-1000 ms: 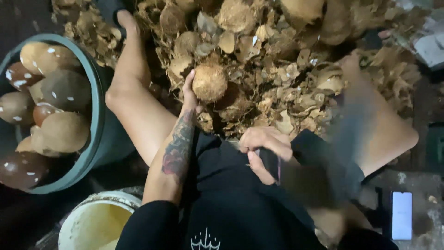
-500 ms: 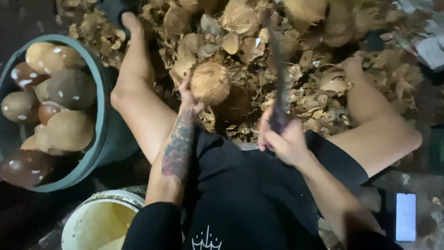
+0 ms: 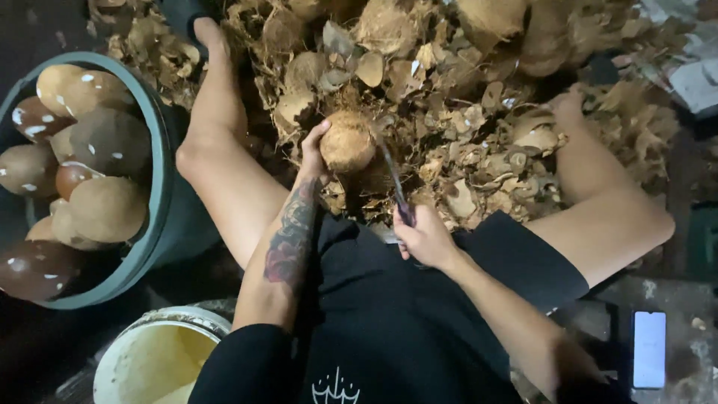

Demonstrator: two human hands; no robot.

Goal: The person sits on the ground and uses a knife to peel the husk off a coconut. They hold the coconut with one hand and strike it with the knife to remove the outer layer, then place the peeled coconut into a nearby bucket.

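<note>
Coconuts (image 3: 90,142) in green tub (image 3: 161,150)

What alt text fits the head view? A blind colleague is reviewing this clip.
Seen from above, a seated person's left hand steadies a coconut on a pile of husks while the right hand holds a knife against it. A tub of peeled coconuts sits at left.

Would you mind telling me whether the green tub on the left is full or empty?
Full: the green tub is heaped to its rim with brown peeled coconuts, several flecked with white.
</note>
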